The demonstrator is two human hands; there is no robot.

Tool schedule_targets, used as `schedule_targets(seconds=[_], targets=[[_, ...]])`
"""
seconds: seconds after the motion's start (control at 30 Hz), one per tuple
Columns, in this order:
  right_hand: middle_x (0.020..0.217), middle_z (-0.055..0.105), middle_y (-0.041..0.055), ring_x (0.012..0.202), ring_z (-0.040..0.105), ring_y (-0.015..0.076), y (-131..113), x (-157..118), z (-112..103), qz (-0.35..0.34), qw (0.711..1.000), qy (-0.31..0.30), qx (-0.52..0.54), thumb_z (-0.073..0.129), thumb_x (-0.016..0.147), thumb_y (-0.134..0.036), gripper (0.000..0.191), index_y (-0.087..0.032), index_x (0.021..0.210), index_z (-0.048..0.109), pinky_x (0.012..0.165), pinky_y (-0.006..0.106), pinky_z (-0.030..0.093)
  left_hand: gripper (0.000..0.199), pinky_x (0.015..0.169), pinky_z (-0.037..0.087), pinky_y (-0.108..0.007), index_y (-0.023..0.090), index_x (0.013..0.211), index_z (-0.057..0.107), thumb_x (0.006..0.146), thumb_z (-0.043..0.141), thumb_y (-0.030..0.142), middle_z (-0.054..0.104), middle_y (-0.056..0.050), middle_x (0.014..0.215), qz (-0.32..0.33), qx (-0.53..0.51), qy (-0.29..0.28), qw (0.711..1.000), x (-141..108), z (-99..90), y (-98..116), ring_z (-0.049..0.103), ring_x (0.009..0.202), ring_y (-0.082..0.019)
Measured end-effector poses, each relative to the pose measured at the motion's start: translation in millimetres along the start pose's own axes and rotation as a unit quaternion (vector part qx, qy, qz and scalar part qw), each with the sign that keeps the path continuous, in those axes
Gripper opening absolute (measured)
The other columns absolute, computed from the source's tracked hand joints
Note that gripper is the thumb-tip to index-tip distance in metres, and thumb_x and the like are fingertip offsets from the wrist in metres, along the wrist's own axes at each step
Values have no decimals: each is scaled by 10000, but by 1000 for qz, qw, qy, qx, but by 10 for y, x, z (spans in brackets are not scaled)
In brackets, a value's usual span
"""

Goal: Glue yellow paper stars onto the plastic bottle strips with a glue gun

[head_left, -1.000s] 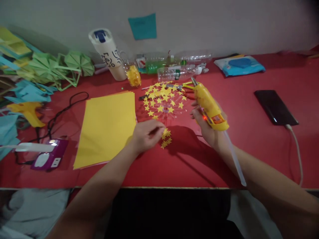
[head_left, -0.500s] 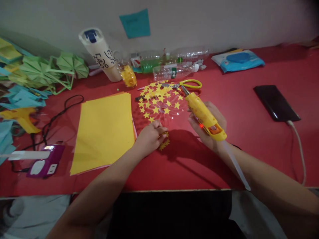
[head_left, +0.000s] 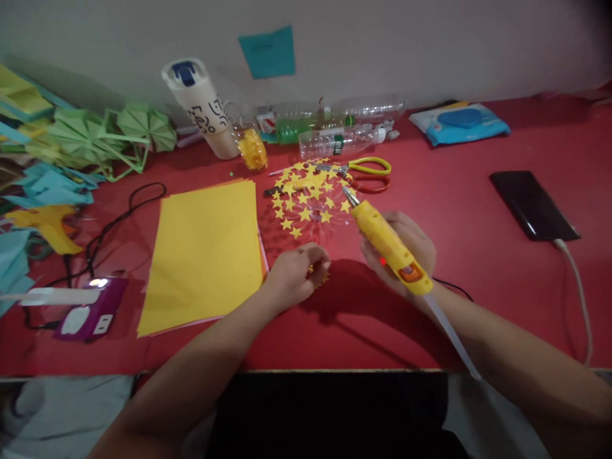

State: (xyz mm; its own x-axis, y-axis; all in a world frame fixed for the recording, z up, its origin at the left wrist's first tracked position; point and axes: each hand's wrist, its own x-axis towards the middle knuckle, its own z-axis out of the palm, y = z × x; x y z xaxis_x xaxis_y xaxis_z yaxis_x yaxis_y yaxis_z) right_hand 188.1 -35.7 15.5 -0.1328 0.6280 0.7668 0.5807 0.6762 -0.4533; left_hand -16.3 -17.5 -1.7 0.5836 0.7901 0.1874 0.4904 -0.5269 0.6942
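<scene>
My right hand [head_left: 406,248] is wrapped round a yellow glue gun [head_left: 389,242] with a long glue stick out of its back; its nozzle points up and left. My left hand [head_left: 299,274] has its fingers curled over a few small yellow stars [head_left: 326,275] on the red table; whether it pinches one is hidden. Just beyond the hands lies a clear plastic piece [head_left: 316,215] with many yellow stars [head_left: 303,199] on and around it.
Yellow paper sheets [head_left: 205,248] lie at the left, beside a purple power adapter [head_left: 90,309] and another glue gun [head_left: 45,223]. Scissors [head_left: 370,167], plastic bottles [head_left: 320,140] and a white tumbler [head_left: 201,105] stand or lie behind. A phone [head_left: 533,204] is at the right.
My left hand has drawn back slightly from the starred plastic piece and covers more of the small stars. The glue gun in my right hand has tilted a little.
</scene>
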Motion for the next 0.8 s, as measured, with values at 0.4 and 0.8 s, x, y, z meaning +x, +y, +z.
schedule_targets(seconds=[0.4, 0.8], targets=[[743, 601, 2, 643, 579, 109, -132, -76, 124, 31, 993, -84, 81, 601, 881, -266, 137, -212, 777, 531, 557, 231, 474, 299, 368, 258, -180, 180, 741, 527, 723, 759, 368, 541, 75, 502, -178, -520, 4, 835, 31, 74, 198, 382, 346, -32], [716, 600, -8, 597, 574, 98, -148, -97, 150, 49, 993, -79, 73, 604, 872, -226, 139, -200, 750, 539, 516, 208, 464, 317, 345, 290, -196, 201, 724, 541, 703, 763, 427, 495, 85, 483, -163, -513, 0, 843, 29, 67, 258, 360, 334, -36]])
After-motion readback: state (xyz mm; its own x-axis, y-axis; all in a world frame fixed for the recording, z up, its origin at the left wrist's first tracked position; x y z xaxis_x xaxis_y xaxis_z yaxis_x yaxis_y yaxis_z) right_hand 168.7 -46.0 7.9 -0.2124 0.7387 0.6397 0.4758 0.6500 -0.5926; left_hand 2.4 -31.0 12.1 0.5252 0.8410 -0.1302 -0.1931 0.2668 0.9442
